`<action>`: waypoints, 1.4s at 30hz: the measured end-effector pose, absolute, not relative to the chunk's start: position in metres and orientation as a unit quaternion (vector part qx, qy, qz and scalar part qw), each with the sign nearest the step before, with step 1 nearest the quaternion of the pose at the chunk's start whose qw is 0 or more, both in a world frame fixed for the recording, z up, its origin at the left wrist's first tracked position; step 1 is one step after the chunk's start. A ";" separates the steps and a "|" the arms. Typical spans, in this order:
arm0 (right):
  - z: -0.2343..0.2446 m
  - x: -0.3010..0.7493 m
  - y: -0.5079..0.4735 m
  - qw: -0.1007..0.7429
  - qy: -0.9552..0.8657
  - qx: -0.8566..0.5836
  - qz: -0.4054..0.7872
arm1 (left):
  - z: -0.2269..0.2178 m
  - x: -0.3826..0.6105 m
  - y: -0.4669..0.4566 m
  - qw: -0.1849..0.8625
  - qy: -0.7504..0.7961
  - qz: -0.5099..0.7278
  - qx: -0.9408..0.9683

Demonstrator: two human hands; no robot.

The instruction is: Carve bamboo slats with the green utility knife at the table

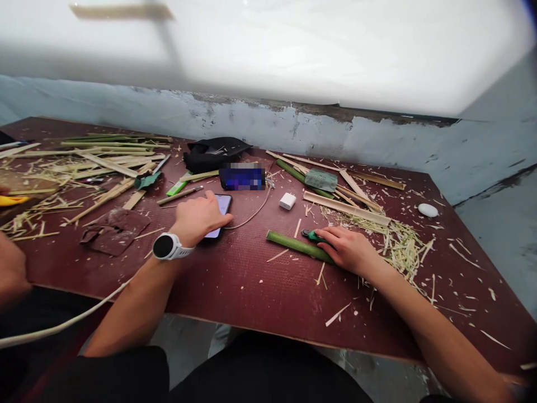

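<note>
My left hand, with a white watch on its wrist, lies over a smartphone whose screen is lit. Its index finger and thumb are spread at the phone, and it holds nothing. On the right, my right hand is closed around a green-handled knife lying low over the table. Directly beside that hand is a split green bamboo piece; its right end goes under the fingers. A white charger plug sits between the two hands, farther back.
Shavings and bamboo strips spread over the right of the red-brown table. More strips pile up at the left. A black cloth item and a pale cable lie mid-table. Another person's hand shows at far left.
</note>
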State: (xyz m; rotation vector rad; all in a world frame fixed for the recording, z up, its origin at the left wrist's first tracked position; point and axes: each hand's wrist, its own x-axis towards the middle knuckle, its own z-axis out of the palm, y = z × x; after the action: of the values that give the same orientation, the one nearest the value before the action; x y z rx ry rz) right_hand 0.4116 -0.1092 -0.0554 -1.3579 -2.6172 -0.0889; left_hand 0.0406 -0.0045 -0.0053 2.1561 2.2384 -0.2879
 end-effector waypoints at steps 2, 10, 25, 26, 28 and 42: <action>-0.057 0.413 -0.109 0.098 -0.883 -0.457 -0.029 | -0.003 0.031 -0.001 0.009 0.735 -0.088 0.672; -0.059 0.413 -0.109 0.087 -0.879 -0.468 -0.030 | -0.013 0.018 0.017 -0.002 0.759 -0.045 0.650; -0.059 0.411 -0.110 0.083 -0.878 -0.469 -0.039 | -0.001 0.023 0.008 0.034 0.736 -0.087 0.670; -0.059 0.411 -0.110 0.083 -0.878 -0.470 -0.039 | 0.000 0.024 0.007 0.034 0.736 -0.090 0.670; -0.060 0.411 -0.110 0.086 -0.879 -0.468 -0.036 | 0.002 0.025 0.006 0.033 0.736 -0.096 0.669; -0.058 0.400 -0.111 0.078 -0.859 -0.505 -0.039 | 0.004 0.056 -0.024 -0.058 0.691 -0.052 0.719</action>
State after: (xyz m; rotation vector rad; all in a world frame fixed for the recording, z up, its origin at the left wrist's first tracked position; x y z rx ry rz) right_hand 0.4005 -0.1113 -0.0577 -1.5117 -2.5715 -0.1174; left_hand 0.0557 -0.0235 0.0037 2.3455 2.2541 -0.1692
